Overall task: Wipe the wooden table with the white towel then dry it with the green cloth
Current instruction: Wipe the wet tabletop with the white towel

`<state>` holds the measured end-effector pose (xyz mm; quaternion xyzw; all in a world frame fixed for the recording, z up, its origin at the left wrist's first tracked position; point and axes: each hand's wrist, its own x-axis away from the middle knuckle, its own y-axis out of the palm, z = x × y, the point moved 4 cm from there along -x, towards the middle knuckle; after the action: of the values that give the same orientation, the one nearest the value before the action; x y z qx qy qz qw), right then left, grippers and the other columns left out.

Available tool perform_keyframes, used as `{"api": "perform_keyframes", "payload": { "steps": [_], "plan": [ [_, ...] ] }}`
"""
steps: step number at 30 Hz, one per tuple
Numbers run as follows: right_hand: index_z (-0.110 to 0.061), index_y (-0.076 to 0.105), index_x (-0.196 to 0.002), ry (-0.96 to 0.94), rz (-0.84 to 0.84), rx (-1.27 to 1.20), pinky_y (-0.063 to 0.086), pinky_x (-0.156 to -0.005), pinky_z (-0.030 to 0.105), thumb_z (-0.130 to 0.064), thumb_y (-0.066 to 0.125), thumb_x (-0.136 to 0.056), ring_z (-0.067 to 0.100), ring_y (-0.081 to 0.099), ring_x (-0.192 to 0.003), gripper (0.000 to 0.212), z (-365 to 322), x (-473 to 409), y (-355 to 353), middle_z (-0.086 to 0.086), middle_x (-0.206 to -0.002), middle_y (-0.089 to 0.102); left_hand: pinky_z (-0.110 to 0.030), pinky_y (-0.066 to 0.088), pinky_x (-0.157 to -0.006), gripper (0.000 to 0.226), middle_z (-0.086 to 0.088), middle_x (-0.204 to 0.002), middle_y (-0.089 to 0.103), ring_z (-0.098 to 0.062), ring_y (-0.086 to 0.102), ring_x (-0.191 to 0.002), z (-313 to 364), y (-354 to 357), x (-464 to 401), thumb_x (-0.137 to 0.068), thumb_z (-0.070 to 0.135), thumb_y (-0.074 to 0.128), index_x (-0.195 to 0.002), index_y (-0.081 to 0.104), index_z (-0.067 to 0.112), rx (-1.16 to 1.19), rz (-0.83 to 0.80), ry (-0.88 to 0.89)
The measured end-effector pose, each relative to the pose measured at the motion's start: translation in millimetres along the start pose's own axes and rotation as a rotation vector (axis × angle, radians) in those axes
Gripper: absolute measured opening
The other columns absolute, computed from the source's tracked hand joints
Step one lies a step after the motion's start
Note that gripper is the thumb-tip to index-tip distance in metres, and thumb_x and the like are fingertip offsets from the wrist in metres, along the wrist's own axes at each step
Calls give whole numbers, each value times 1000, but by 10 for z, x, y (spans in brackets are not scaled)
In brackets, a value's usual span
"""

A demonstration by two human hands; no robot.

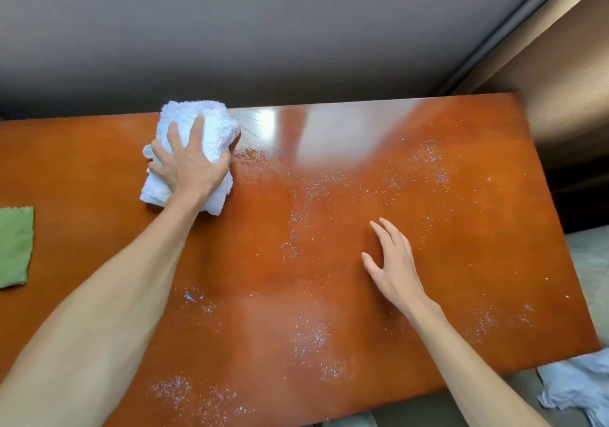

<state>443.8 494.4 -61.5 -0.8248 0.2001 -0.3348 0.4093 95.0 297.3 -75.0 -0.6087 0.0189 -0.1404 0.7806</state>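
Droplets [309,192] still speckled the wooden table [461,229]. Left hand [189,163] gripped the white towel [197,130] near the far edge; right hand [392,261] rested flat, fingers spread. Overlapping strokes toward the near edge would probably serve best.

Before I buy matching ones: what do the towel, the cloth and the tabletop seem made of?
White towel: looped terry, probably cotton, by its nubby pile. Green cloth: thin, smooth weave, perhaps microfibre. Wooden table: orange-brown wood with a glossy lacquer that mirrors light.
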Motion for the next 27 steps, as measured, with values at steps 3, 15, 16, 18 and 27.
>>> {"api": "perform_keyframes", "payload": {
  "steps": [3, 15, 16, 18, 27],
  "plan": [
    [-21, 34, -153, 41, 5, 2, 20, -120, 36, -26, 60, -98, 17, 20, -149, 62, 336, 6, -170, -4, -163, 25, -68, 21, -111, 71, -6, -164, 19, -44, 19, -144, 429, 118, 168, -91, 63, 48, -154, 22, 46, -8, -30, 24],
    [-24, 36, -153, -100, -92, 73, 21, -121, 42, -33, 63, -95, 21, 19, -150, 64, 1362, -461, -825, -3, -163, 25, -54, 40, -92, 71, -6, -148, 47, -44, 45, -126, 1930, 827, 2343, -72, 55, 60, -142, 50, 42, -14, -86, 229],
    [-25, 36, -153, -129, -102, 90, 21, -121, 41, -35, 63, -95, 20, 19, -150, 65, 1400, -482, -854, -3, -163, 25, -53, 40, -92, 71, -6, -148, 48, -44, 46, -125, 1910, 839, 2519, -73, 54, 63, -142, 51, 41, -20, -63, 232],
    [-25, 35, -153, -181, -130, 136, 20, -122, 40, -38, 65, -93, 20, 17, -151, 68, 1457, -526, -887, -3, -164, 23, -54, 41, -93, 68, -8, -149, 48, -44, 47, -125, 1820, 865, 2764, -76, 53, 67, -142, 54, 38, -40, -23, 217],
    [-30, 35, -153, -301, -160, 146, 18, -122, 39, -45, 75, -84, 20, 15, -152, 81, 1564, -631, -955, -8, -165, 19, -56, 39, -95, 68, -4, -151, 44, -38, 40, -133, 1328, 667, 2497, -80, 64, 50, -144, 49, 40, 13, 59, -146]
  ]
}}
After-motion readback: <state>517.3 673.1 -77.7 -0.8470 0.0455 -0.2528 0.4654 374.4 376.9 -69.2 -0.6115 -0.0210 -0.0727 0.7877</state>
